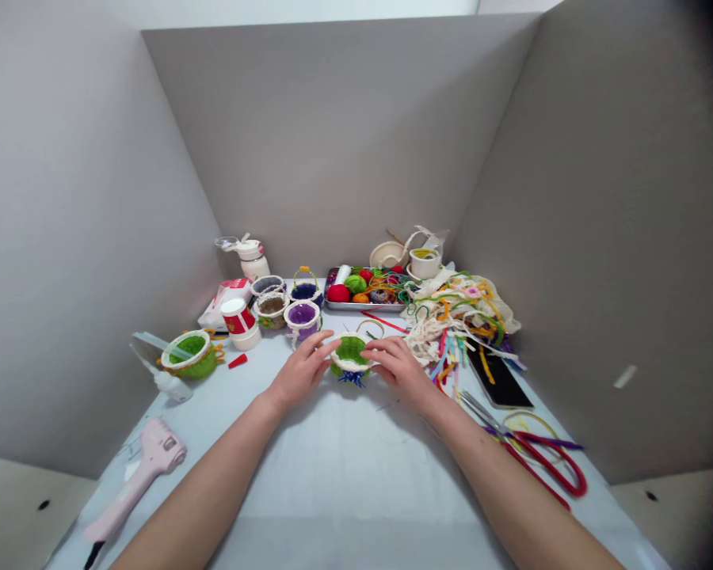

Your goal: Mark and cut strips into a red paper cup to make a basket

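Note:
A small green yarn basket [352, 349] with a white braided rim stands on the table in front of me. Blue yarn trim [352, 378] sticks out from its near side. My left hand [302, 370] grips the basket's left side, fingertips at the rim. From the right, my right hand [401, 370] holds the opposite side, its fingers curled over the edge. Just behind the basket lie a thin hoop [370, 327] and a red strip [385, 321].
Several finished baskets, including a purple one [303, 317], stand behind to the left. A pink glue gun [148, 463] lies at the near left. Red-handled scissors [526, 447], a phone [500, 380] and a yarn heap [457, 309] are on the right. A tray [365, 306] holds yarn balls.

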Tool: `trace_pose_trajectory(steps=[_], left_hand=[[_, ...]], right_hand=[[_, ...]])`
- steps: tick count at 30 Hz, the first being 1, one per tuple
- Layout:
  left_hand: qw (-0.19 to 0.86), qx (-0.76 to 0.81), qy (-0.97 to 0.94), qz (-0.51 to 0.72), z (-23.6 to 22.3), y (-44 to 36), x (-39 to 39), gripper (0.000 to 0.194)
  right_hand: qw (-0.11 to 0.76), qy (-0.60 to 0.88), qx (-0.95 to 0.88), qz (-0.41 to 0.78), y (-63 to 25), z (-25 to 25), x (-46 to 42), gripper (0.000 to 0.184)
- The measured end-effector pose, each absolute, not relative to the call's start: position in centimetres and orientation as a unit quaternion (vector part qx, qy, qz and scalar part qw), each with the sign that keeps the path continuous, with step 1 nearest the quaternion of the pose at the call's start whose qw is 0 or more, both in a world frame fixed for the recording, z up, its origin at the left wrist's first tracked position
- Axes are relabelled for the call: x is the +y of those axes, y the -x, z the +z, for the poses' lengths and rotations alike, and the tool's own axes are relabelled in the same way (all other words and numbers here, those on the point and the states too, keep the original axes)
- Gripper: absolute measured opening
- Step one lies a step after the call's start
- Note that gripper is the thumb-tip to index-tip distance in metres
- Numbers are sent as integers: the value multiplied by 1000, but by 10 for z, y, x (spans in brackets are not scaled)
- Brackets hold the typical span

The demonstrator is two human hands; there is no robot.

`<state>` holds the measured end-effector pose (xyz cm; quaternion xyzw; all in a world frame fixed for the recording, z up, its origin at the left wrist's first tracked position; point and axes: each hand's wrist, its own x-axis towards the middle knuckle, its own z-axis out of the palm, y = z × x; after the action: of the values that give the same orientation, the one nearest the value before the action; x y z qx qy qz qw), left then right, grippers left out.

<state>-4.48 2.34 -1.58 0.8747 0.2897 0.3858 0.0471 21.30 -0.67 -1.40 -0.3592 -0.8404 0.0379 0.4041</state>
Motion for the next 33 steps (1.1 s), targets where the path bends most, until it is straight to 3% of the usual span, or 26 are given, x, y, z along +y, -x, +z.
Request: trace_pose_trajectory(steps=[6, 12, 17, 26, 33], left_hand=[[173, 543, -727, 383, -3, 41, 11, 18], [260, 591, -710, 282, 9, 22, 18, 51], [261, 606, -712, 240, 13, 13, 35, 52], [236, 576, -753, 214, 21, 10, 46, 36], [252, 584, -727, 257, 19, 12, 57, 48]], right_hand=[[437, 463, -766, 83, -215, -7, -3, 27], [355, 577, -720, 152, -203, 8, 15, 24], [317, 587, -731, 147, -190, 12, 29, 20], [309, 586, -733, 154, -186, 15, 32, 14], [343, 601, -700, 179, -184, 11, 42, 19]])
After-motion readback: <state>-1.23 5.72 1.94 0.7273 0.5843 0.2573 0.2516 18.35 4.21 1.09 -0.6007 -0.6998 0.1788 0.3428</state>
